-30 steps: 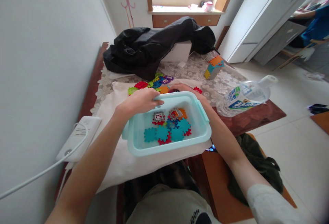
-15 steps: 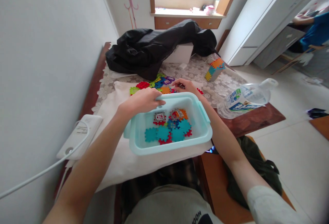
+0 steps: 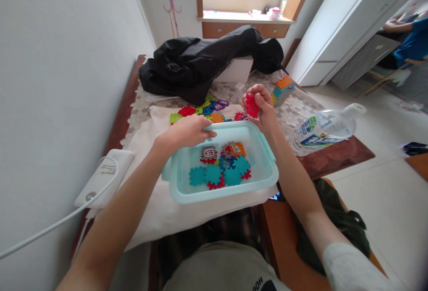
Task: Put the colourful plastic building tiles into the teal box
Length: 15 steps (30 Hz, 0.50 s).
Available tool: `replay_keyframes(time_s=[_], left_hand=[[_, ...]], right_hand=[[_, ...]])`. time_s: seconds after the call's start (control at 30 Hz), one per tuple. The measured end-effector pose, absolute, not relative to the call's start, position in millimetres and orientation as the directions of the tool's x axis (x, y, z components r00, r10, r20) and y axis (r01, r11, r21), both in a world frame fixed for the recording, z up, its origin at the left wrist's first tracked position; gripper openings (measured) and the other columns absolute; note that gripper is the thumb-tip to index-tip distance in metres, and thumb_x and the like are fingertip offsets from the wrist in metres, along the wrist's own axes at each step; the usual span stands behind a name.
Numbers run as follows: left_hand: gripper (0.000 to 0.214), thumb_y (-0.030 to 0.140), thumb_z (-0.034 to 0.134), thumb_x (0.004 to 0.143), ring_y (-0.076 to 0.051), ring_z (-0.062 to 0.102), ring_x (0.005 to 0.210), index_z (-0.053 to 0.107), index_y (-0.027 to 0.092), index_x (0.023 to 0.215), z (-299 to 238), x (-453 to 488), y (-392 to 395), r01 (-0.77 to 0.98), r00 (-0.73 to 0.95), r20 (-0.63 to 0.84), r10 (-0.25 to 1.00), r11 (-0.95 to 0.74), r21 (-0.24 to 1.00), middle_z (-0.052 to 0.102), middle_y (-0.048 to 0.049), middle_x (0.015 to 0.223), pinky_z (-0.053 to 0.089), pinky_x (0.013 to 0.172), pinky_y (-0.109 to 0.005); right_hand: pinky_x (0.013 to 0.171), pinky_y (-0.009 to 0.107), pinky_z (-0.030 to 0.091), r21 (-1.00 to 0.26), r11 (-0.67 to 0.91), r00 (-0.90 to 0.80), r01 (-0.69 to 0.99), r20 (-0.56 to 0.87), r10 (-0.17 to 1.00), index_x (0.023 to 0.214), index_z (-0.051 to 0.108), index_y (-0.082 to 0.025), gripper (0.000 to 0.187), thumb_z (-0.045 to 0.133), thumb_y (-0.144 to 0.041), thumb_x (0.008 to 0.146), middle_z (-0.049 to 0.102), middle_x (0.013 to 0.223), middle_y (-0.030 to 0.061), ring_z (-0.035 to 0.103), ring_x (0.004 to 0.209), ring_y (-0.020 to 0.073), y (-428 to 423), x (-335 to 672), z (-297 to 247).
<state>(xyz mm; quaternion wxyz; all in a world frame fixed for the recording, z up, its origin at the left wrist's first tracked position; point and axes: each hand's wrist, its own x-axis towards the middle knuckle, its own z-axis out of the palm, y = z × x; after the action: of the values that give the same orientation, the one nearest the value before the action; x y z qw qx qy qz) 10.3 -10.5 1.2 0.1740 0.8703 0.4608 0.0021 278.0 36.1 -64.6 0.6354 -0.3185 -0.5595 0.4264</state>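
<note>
My left hand (image 3: pixel 192 130) grips the far rim of a pale turquoise plastic bin (image 3: pixel 187 196), thumb inside and fingers over the edge. Inside the bin lie teal square interlocking tiles (image 3: pixel 213 174), some red ones, an orange one and grey window-shaped pieces (image 3: pixel 209 153). Above the bin's far right corner, my right hand (image 3: pixel 262 106) is closed on a red interlocking tile (image 3: pixel 252 106). Behind the bin, more colourful tiles (image 3: pixel 187 111) in red, green, blue, orange and purple lie on a white cloth (image 3: pixel 157 204), partly hidden by the bin and my left hand.
A built box of tiles (image 3: pixel 283 90) stands at the back right, near a clear plastic jug (image 3: pixel 329 126). Black fabric (image 3: pixel 207 61) drapes over a white box (image 3: pixel 234 70). A white power strip (image 3: pixel 105 177) with its cable is at left. A person in blue (image 3: pixel 414 41) is far right.
My right hand has risen from the tiles behind the bin and moved right, now with a red tile in its fingers. My left hand stays on the bin's rim.
</note>
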Motion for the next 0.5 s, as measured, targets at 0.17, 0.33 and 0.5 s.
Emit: replay_keyframes(time_s=[0.17, 0.33, 0.5], left_hand=[[0.032, 0.044, 0.066, 0.100, -0.022, 0.063, 0.070, 0.074, 0.019, 0.082, 1.5, 10.5, -9.7, 0.806, 0.569, -0.169, 0.805, -0.506, 0.309, 0.076, -0.0103, 0.085, 0.036, 0.062, -0.033], [0.029, 0.040, 0.067, 0.100, -0.022, 0.065, 0.073, 0.072, 0.019, 0.081, 2.1, 11.0, -10.3, 0.796, 0.581, -0.158, 0.799, -0.516, 0.318, 0.077, -0.0093, 0.085, 0.036, 0.062, -0.032], [0.029, 0.038, 0.066, 0.100, -0.021, 0.065, 0.072, 0.071, 0.019, 0.079, 4.1, 10.8, -11.4, 0.789, 0.591, -0.153, 0.792, -0.529, 0.311, 0.076, -0.0083, 0.084, 0.034, 0.061, -0.032]], right_hand=[[0.078, 0.037, 0.065, -0.915, 0.354, -0.287, -0.194, 0.398, 0.871, 0.099, 0.070, -0.028, 0.056, 0.083, -0.079, 0.080, 0.073, 0.092, 0.0027, 0.073, 0.083, 0.0224, 3.2, 272.9, -43.8], [0.100, 0.046, 0.065, -0.917, 0.285, -0.425, -0.281, 0.385, 0.819, 0.102, 0.076, -0.025, 0.066, 0.069, -0.088, 0.087, 0.081, 0.100, 0.0081, 0.079, 0.103, 0.0286, 2.0, 266.4, -46.3], [0.099, 0.043, 0.063, -0.926, 0.359, -0.135, -0.115, 0.373, 0.918, 0.108, 0.076, -0.024, 0.068, 0.056, -0.087, 0.096, 0.079, 0.097, 0.0067, 0.077, 0.096, 0.0233, 38.2, 259.8, -84.3]])
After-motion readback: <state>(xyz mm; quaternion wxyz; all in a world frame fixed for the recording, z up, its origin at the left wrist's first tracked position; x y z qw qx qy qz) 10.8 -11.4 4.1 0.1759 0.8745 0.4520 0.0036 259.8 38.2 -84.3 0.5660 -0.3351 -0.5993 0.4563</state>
